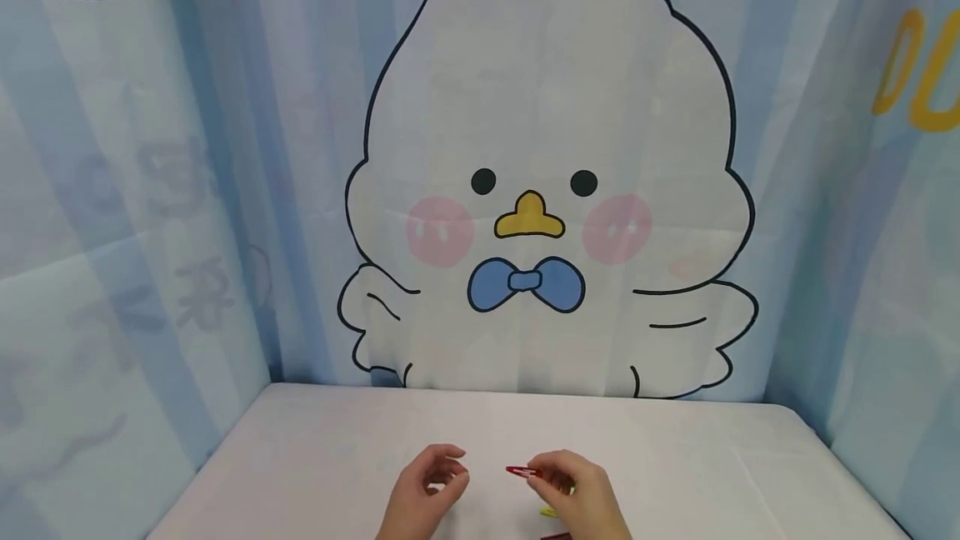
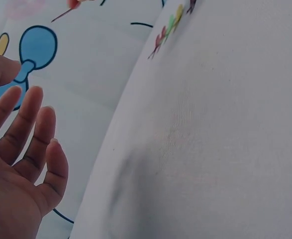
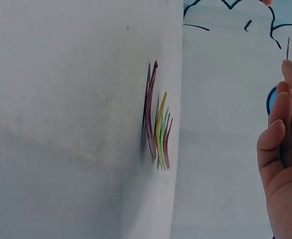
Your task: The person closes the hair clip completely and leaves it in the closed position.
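My right hand (image 1: pixel 579 490) pinches a red snap hair clip (image 1: pixel 517 471) by one end, between thumb and fingertips, above the table. The clip's other end points left, toward my left hand (image 1: pixel 426 492). That hand holds nothing; its fingers are loosely bent, with a gap between thumb and fingertips. Below the right hand several more hair clips lie in a row. In the right wrist view these are a dark red clip (image 3: pixel 149 114), a yellow clip (image 3: pixel 160 132), a green clip (image 3: pixel 165 130) and a red clip (image 3: pixel 169 147). From the head, my right hand partly hides them.
A white-covered table (image 1: pixel 337 440) spreads under both hands. Behind it hangs a pale blue striped curtain (image 1: pixel 300 190) with a big cartoon bird on it, and curtain panels close in both sides.
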`<action>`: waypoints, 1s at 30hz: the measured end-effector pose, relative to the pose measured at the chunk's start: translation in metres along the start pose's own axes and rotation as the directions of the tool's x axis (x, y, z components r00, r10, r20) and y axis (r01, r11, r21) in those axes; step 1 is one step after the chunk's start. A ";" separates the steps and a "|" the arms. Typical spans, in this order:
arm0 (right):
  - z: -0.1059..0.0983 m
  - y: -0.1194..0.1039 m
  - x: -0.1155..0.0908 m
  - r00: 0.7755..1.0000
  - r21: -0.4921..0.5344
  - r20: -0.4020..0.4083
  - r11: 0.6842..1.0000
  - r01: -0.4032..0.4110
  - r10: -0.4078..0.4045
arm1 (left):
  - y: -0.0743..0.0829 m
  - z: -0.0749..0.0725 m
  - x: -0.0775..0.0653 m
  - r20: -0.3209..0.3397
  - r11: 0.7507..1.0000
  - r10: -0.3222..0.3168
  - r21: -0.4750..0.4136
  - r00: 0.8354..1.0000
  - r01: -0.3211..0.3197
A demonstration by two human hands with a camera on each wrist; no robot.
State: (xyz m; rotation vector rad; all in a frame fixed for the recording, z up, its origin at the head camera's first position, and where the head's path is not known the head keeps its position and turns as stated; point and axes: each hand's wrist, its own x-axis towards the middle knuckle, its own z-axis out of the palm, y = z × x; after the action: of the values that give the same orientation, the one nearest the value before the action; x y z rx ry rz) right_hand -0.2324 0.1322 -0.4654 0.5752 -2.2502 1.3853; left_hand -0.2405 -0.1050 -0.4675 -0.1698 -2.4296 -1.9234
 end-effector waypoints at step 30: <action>0.009 0.031 0.048 0.932 -0.160 0.290 0.971 -0.178 0.219 | 0.006 -0.050 -0.009 -0.021 0.999 0.015 0.049 1.000 -0.013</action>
State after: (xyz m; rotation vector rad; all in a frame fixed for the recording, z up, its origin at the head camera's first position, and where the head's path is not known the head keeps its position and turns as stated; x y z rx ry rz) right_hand -0.2902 0.1312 -0.4653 0.5617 -2.6920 1.3001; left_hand -0.2332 -0.1526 -0.4512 -0.1630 -2.4521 -1.8486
